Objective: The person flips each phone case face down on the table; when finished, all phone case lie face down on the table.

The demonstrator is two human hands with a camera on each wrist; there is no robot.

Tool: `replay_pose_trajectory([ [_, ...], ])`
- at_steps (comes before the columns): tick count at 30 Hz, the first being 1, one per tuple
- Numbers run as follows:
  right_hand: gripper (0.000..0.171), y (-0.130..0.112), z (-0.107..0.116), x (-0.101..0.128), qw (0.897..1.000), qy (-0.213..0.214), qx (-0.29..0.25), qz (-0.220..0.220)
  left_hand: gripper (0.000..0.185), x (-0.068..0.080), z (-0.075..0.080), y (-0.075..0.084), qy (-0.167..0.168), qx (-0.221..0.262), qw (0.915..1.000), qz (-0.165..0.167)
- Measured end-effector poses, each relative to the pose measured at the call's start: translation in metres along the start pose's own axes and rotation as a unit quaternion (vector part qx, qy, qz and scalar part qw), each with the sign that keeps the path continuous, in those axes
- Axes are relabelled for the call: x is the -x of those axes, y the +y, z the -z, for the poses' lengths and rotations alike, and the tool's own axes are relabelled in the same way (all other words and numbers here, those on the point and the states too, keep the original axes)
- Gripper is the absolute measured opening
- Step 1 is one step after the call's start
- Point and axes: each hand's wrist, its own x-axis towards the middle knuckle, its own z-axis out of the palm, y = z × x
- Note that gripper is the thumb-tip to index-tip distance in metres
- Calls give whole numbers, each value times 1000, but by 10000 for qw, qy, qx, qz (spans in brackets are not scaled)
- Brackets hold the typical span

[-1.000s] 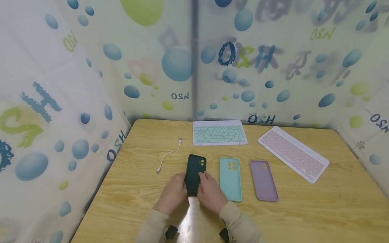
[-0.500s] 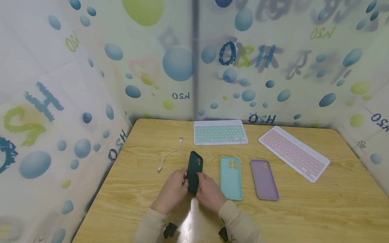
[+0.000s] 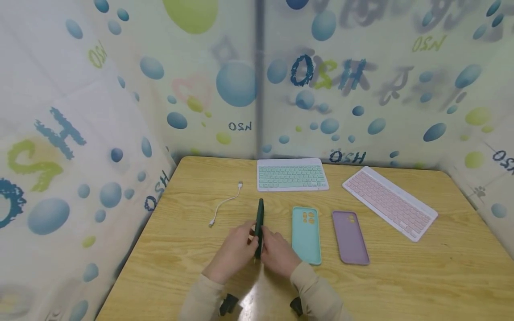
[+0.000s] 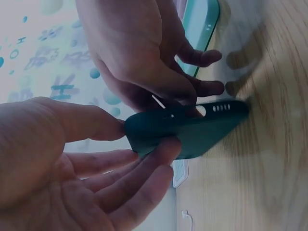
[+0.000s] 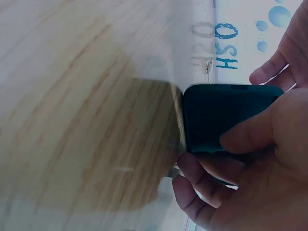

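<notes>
A dark green phone case [image 3: 260, 218] stands on its long edge between both hands, seen nearly edge-on in the head view. My left hand [image 3: 233, 252] pinches one side of it between thumb and fingertips. From the other side my right hand [image 3: 279, 254] grips its lower part; the right wrist view has that thumb lying on the case's dark inner face [image 5: 211, 115]. Charging-port and speaker cutouts show along the case's short end [image 4: 207, 109] in the left wrist view. Just right of the hands lies a turquoise phone case [image 3: 306, 236], with a purple phone case [image 3: 350, 238] beyond it.
On the wooden table [image 3: 421, 276], a short white USB cable [image 3: 225, 200] lies left of the hands. A keyboard with mint keys [image 3: 293, 176] sits at the back edge, and one with pink keys [image 3: 389, 203] lies slanted at the right. Patterned curtains [image 3: 192, 89] enclose the table.
Both hands have turned the green phone case from showing its back with camera holes to standing edge-on, shifting it slightly right. The other things on the table stay put.
</notes>
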Motion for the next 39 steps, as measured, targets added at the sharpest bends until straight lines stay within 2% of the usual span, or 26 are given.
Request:
replay_pose_trajectory([
  [5,37,2,2,1,9999,-76,79,-12,43,0,-5,1,-17,-46,10000,-57],
  [9,40,5,3,2,9999,-47,-71,-79,43,0,-6,0,12,-22,10000,-6],
  [14,43,5,8,6,9980,607,-11,-167,43,-1,-7,-1,48,-20,10000,-32],
  [17,45,3,12,9,9951,985,-27,-1,43,-2,-8,-1,79,-48,9999,-62],
  [22,58,-3,17,12,9910,1291,-20,345,44,-3,-10,0,64,-69,10000,-31],
  [28,56,-3,18,12,9904,1259,-114,559,46,-4,-16,-4,94,-443,9990,-38],
  [34,44,-2,17,12,9909,1200,-351,490,55,-6,-21,-11,78,-533,9982,260],
  [39,42,-4,16,14,9913,1192,-400,393,57,-8,-23,-13,19,-548,9976,421],
])
